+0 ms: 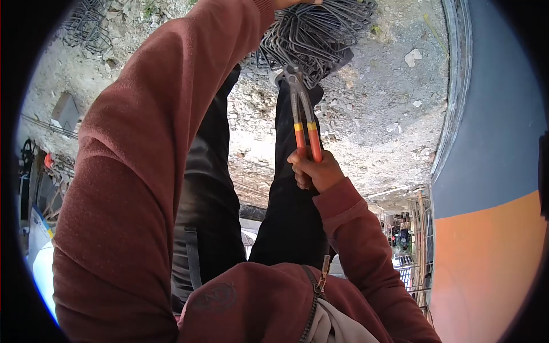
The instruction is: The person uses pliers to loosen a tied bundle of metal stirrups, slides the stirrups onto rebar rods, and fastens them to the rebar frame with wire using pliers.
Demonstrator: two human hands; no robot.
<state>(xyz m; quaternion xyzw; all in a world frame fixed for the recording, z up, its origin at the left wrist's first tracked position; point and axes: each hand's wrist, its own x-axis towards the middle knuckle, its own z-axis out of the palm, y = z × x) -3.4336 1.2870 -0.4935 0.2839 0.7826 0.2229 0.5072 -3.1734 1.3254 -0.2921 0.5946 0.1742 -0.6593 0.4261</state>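
My right hand [313, 169] is closed around the orange grips of a pair of steel pincers [297, 97]. The tool points away from me, its jaws by the near side of a heap of bent rebar stirrups [320, 34]. Stretched out past that side of the heap, my left hand [294, 2] shows only as a sliver at the top edge. Its fingers are cut off, so what it touches or holds cannot be seen. The dark stirrups lie piled over one another beyond my feet.
Rough, stony ground [383, 108] surrounds my legs. More bent rebar [86, 28] lies at the upper left. A grey and orange wall [492, 171] runs along the right side. A grey block [66, 111] and thin bars are at the left.
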